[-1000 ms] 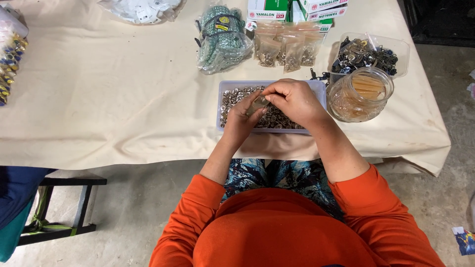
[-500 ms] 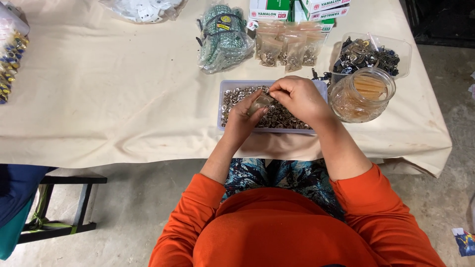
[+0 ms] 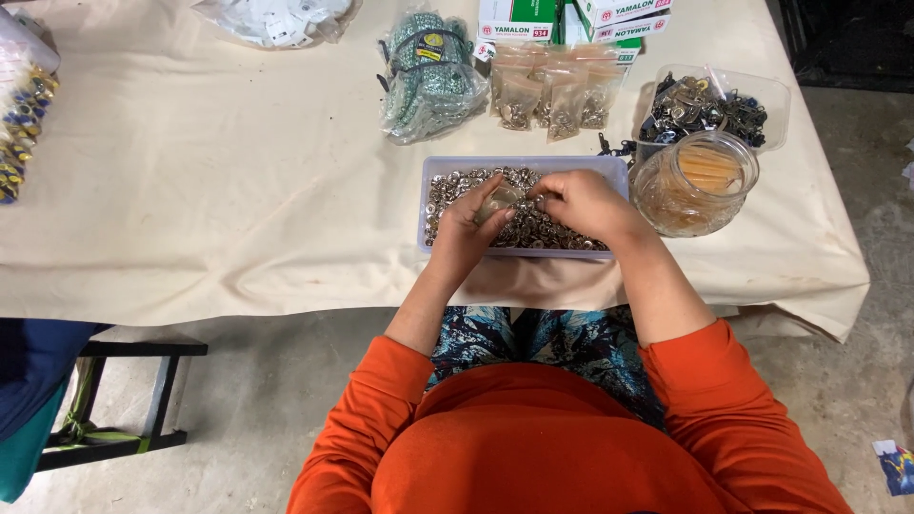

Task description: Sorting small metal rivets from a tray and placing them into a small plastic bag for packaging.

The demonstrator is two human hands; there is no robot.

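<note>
A cream cloth covers the desk (image 3: 238, 190), hanging in folds over the near edge, with a bare concrete floor (image 3: 238, 409) below and a dark stool (image 3: 124, 400) at 8 o'clock. One shallow tray (image 3: 430, 190) of small metal rings sits just past the desk's near edge, at 12 o'clock from the seated person. Both hands are over it: the left hand (image 3: 466, 224) cups a small clear bag (image 3: 498, 200), fingers curled around it, and the right hand (image 3: 586, 202) pinches narrowly at the bag's mouth. At 1 o'clock stand one clear jar (image 3: 695, 186) and, beyond it, one tub (image 3: 762, 100) of dark metal clips. Behind the tray lie several small filled bags (image 3: 557, 95), too overlapped to count, one green bundle (image 3: 428, 76) and stacked boxes (image 3: 571, 19).
</note>
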